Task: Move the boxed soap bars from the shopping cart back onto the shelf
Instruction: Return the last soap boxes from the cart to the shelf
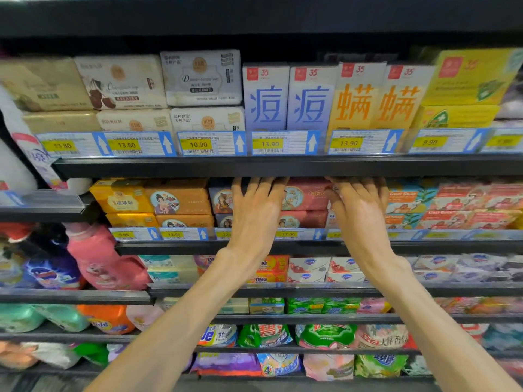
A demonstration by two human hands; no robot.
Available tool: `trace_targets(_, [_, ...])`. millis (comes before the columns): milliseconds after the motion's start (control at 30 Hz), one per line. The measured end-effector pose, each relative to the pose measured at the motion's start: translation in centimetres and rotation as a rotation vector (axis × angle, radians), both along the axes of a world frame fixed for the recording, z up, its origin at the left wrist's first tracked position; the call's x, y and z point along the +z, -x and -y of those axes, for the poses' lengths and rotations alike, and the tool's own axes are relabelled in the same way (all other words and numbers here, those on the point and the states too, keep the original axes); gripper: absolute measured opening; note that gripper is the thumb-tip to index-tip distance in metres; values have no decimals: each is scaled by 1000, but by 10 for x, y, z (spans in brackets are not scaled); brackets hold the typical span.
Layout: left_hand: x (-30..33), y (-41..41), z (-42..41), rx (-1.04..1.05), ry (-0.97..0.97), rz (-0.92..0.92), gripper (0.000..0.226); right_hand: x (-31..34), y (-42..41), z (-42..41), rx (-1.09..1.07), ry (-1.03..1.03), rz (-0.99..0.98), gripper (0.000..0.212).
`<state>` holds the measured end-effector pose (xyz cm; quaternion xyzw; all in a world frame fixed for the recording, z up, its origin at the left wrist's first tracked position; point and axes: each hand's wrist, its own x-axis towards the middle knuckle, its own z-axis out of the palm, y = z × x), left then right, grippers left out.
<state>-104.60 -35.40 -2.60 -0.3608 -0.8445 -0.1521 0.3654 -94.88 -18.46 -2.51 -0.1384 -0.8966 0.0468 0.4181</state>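
- Reaching into the second shelf, both hands rest against the pink soap boxes, which serve here as the landmark.
- The left hand lies flat just left of the pink soap boxes, palm toward the goods; its fingers are extended and slightly spread, their tips hidden under the edge of the shelf above.
- The right hand lies just right of the pink soap boxes, likewise flat; its fingers are extended, close together, tips also hidden. Neither hand visibly pinches a box.
- The pink soap boxes stand in two stacked rows on the second shelf, behind the price tag strip, between the two hands.
- Left of the landmark sit grey-blue boxes, then orange boxes; right of it, goat soap packs.
- The shopping cart is not in view, so how many boxes remain in it cannot be told.
- Judgement: the hands appear to be pushing or squaring boxes already on the shelf, so at least part of the return seems done; whether more trips remain is unknown.
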Motion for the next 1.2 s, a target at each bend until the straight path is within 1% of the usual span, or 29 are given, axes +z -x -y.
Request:
trace_targets(333, [-5,5,0,-43,-44,20,58,2,-3,3,-20,8,17,33])
trace_targets(600, [-4,2,3,-58,-26,26,45,2,-8,5,-25,-24,31,29])
trace_targets(700, [-2,-3,7,-83,-29,29,40,-3,-23,7,19,-18,37,32])
trace_targets(767, [-2,-9,12,-134,-59,56,36,-8,-41,8,67,20,26,33])
trace_targets(867, [-10,-25,21,-288,-118,111,34,-13,-75,9,76,56,44,32])
trace_targets(1000, [-29,-48,21,-446,-75,201,35,-21,-109,-1,12,64,129,33])
trace_targets(1200, [-48,-87,-7,-475,44,292,47,-35,-128,-28,-64,96,211,41])
